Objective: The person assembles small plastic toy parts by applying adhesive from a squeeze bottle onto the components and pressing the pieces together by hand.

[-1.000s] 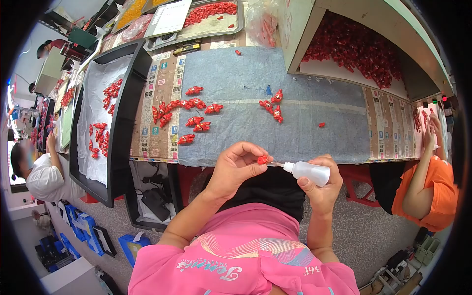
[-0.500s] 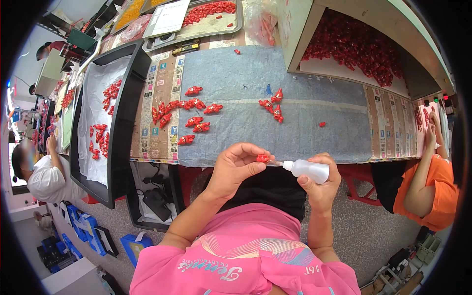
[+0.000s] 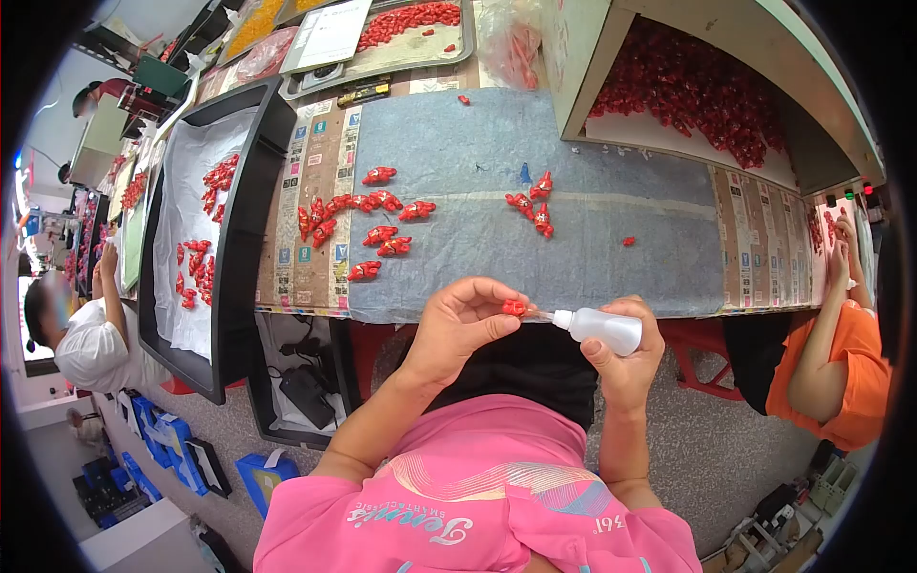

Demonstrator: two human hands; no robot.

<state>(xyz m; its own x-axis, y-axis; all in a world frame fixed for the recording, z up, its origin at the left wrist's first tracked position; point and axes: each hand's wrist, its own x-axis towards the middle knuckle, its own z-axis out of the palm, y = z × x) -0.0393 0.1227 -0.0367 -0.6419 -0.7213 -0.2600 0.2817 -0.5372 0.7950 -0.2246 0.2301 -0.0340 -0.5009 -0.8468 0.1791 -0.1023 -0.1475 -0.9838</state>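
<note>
Between the thumb and fingers of my left hand is a small red plastic piece, pinched near the table's front edge. My right hand is wrapped round a white squeeze bottle, tilted sideways with its thin nozzle pointing left. The nozzle tip is at the red piece; whether it touches cannot be made out. On the blue cloth beyond my hands lie several red figures at the left and a small cluster of red figures nearer the middle. A single red piece lies to the right.
A black tray lined with white holds red figures at the left. At the back stand a metal tray of red pieces and a grey box with a red heap inside. Co-workers sit at left and right.
The whole view has shifted very slightly. My hands keep the same hold on the red piece and the bottle. At the left, the co-worker's arm has risen a little.
</note>
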